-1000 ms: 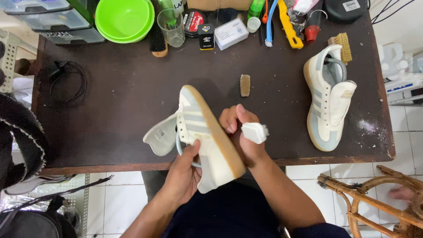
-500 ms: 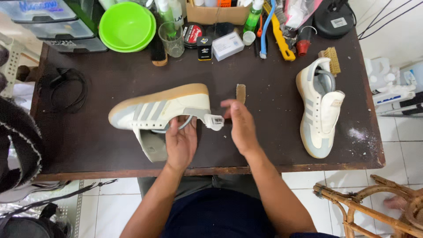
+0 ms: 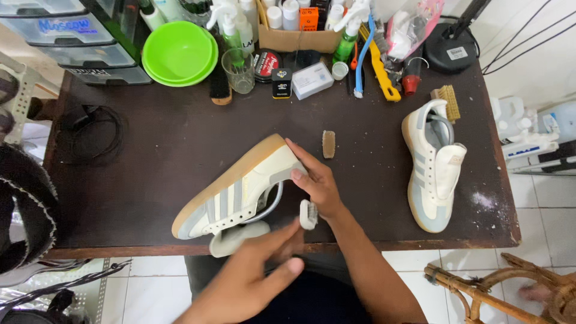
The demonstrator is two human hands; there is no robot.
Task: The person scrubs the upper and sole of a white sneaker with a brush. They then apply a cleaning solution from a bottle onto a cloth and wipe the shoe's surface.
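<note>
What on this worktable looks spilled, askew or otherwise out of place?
A patch of white powder or residue is scattered on the dark table near its right edge, beside the second shoe. A small brown block lies alone mid-table, apart from the supplies at the back. The right hand tilts the held shoe on its side.

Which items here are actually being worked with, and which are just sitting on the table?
In use:
cream sneaker with tan gum sole, gripped by right hand
small white block by left hand

Lying about:
second cream sneaker
lime green plastic bowl
clear drinking glass
small tan block
</note>
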